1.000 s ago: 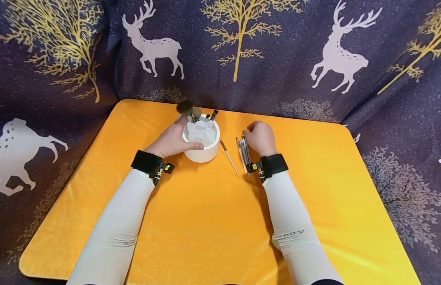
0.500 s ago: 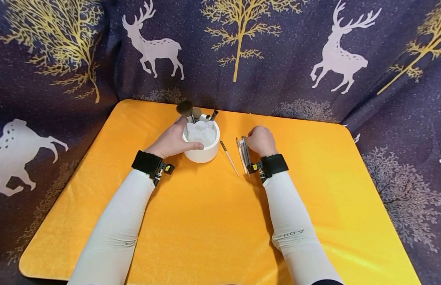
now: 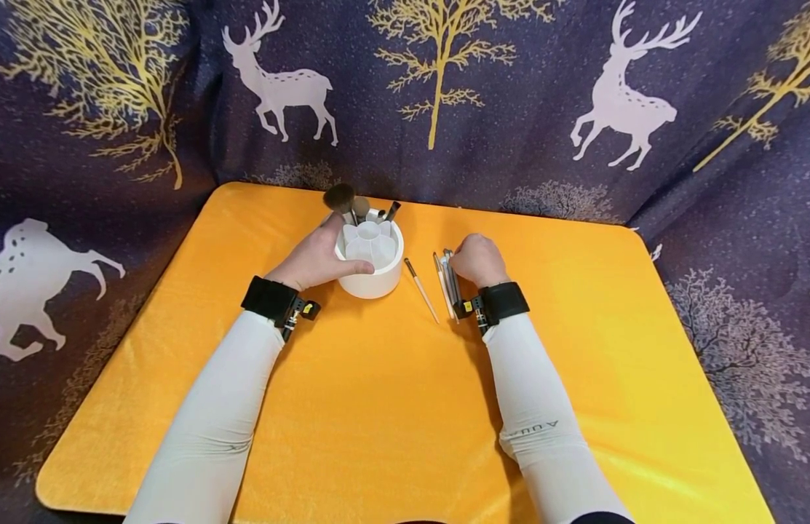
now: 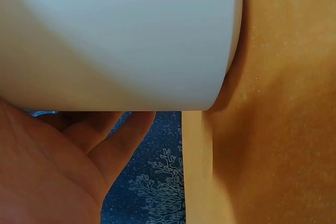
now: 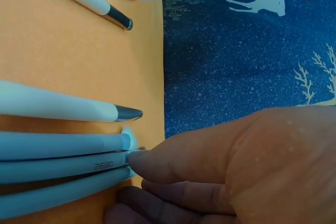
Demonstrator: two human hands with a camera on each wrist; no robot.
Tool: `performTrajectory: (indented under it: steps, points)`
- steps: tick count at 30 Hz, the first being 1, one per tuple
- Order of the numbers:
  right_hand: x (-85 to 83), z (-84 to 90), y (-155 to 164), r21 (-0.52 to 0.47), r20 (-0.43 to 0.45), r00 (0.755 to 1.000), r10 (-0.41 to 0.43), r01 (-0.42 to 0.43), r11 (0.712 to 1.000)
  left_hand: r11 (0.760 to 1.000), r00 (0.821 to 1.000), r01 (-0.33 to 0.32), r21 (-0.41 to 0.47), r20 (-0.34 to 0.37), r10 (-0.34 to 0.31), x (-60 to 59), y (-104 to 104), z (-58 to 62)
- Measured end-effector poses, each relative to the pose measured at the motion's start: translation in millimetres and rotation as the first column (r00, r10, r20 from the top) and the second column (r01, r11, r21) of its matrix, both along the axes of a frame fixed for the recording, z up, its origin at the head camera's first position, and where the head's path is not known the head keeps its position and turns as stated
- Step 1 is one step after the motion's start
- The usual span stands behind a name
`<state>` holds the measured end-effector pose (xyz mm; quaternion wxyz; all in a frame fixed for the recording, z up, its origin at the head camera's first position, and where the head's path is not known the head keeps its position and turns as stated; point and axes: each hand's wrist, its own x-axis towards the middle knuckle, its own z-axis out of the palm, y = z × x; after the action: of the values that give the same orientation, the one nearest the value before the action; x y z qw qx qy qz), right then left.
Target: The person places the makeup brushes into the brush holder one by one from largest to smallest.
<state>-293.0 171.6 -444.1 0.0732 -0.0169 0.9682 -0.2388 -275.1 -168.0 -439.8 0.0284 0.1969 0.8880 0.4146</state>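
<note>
A round white brush holder (image 3: 372, 285) with a petal-shaped divided insert (image 3: 368, 231) stands at the back of the table, several makeup brushes upright in it. My left hand (image 3: 316, 258) grips it from the left, thumb along the front rim and fingers around the far side; the left wrist view shows its smooth wall (image 4: 131, 40). To the right, my right hand (image 3: 481, 260) bends down at the head end of a row of lying makeup brushes. In the right wrist view, its thumb and fingers pinch the end of a makeup brush (image 5: 68, 168); the fingertips are partly hidden.
One makeup brush (image 3: 421, 291) lies alone between holder and row. Another brush (image 5: 58, 103) lies just beside the grouped ones. Yellow cloth covers the table (image 3: 378, 407); a dark curtain (image 3: 496, 94) with deer and trees hangs close behind its far edge.
My right hand has drawn back slightly toward me, its fingers lowering onto the brush ends. The left hand and the holder stay where they were.
</note>
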Motion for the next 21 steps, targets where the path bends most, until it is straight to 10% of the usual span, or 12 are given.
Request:
performTrajectory:
  steps: [12,21]
  points:
    - [-28.7,-32.6,15,0.032,0.022,1.0,0.011,-0.012,0.999,1.0,1.0,-0.003,-0.009,-0.006,0.003,-0.2,0,0.9]
    - [-1.2,2.4,1,0.033,0.013,1.0,0.007,-0.008,0.999,1.0,1.0,-0.006,-0.013,-0.006,0.006,-1.3,0,-0.7]
